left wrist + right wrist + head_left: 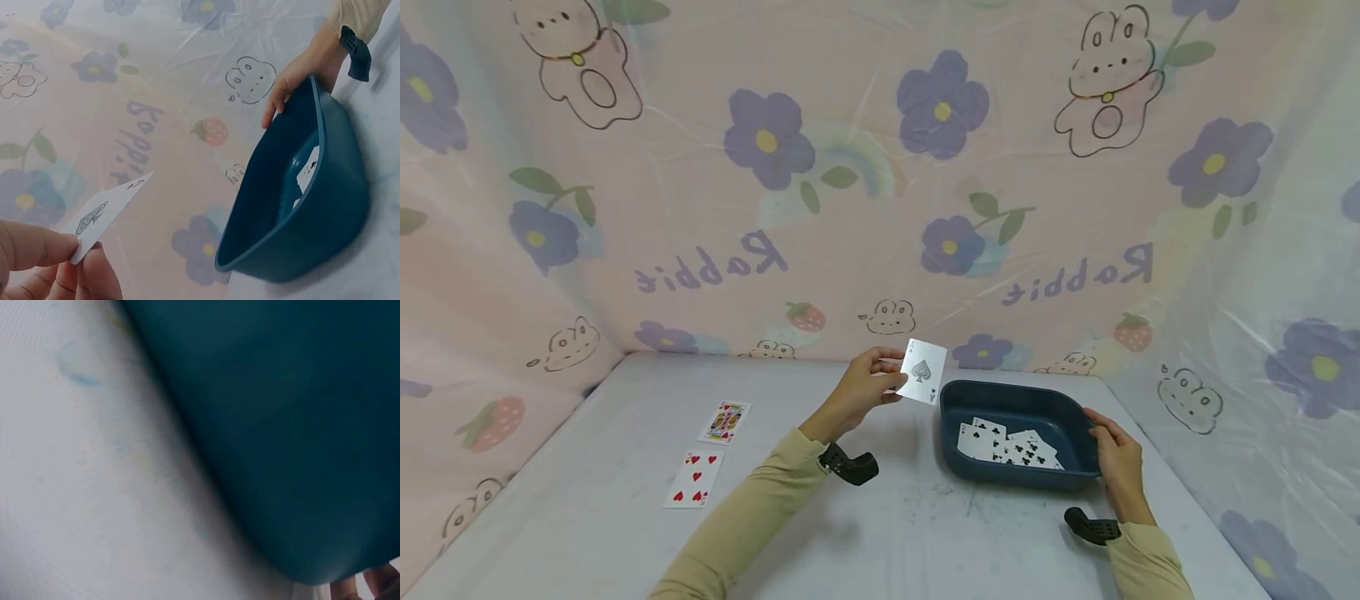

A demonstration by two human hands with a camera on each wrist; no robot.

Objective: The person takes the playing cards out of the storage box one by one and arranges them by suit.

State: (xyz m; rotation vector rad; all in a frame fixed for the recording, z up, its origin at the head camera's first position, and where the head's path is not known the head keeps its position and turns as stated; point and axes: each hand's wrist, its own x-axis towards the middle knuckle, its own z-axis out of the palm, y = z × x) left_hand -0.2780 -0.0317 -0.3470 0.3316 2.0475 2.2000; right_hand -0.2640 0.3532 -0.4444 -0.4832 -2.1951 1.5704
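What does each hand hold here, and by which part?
Left hand pinches the ace of spades by its left edge; right hand grips the blue tray at its right rim.

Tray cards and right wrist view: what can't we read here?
- Cards in the blue tray: in the head view they overlap and are too small to count; in the left wrist view the tray wall hides most.
- Right hand: in the right wrist view only fingertips at the bottom edge; blurred tray fills the frame.
- Ace of spades: left wrist view sees it edge-on.
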